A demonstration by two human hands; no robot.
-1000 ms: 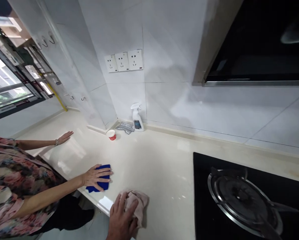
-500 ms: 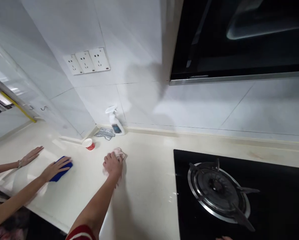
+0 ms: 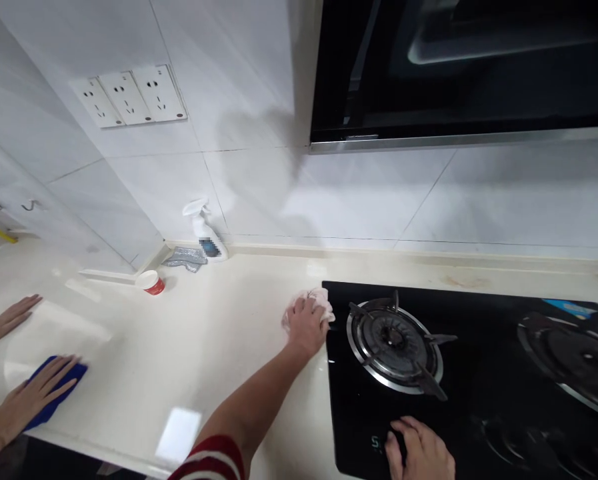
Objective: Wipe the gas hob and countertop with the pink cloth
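Observation:
My left hand [image 3: 307,325], at the end of an arm with a red striped sleeve, presses a crumpled pale pink cloth [image 3: 323,298] onto the cream countertop [image 3: 229,347]. The cloth lies against the left edge of the black gas stove [image 3: 349,413], and my fingers are bent over it. Near the stove's front, my right hand [image 3: 423,453] is curled, thumb and fingers round what looks like a dark knob beside a small lit display [image 3: 376,442]. Most of that knob is hidden.
At the left, another person's hand lies on a blue cloth [image 3: 73,383]; their other hand [image 3: 11,320] rests flat. By the wall stand a white spray bottle [image 3: 209,237], a grey packet [image 3: 186,259] and a red-and-white cup [image 3: 151,283]. A dark range hood [image 3: 459,80] overhangs the stove.
My left hand has slid the pink cloth rightwards along the counter to the stove's edge. The view has shifted right, bringing more of my right hand and the stove into sight.

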